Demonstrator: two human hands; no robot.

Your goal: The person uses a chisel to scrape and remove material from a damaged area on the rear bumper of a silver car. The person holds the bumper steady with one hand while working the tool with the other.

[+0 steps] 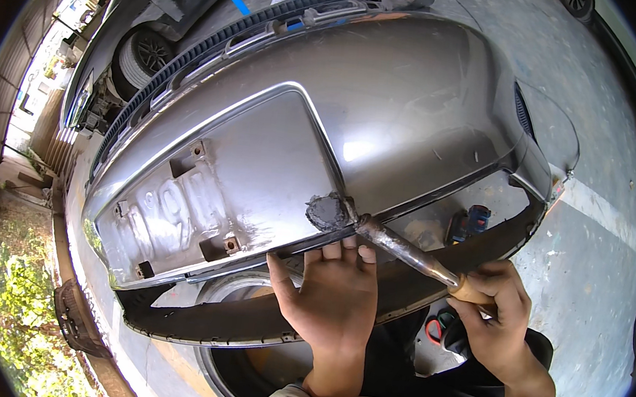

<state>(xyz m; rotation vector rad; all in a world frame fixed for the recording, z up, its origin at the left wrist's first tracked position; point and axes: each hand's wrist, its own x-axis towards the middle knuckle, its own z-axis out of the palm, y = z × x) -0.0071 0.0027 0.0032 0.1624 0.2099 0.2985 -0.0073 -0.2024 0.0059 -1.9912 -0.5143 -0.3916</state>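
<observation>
At nine o'clock a parked car [129, 50] stands well apart on the concrete floor [596, 248]. The grey bumper [388, 106] fills the centre, its long axis running from eight o'clock up to two o'clock. The left hand [333, 296] lies flat, fingers spread, pressed against the bumper's lower edge and gripping nothing. At twelve o'clock from it sits the rough patch [326, 210]. The metal tool [405, 249] slants from that patch down toward four o'clock, its tip touching it. The right hand [496, 319] is closed around the tool's wooden handle, farther from the patch. A dark trim strip [244, 329] curves below.
</observation>
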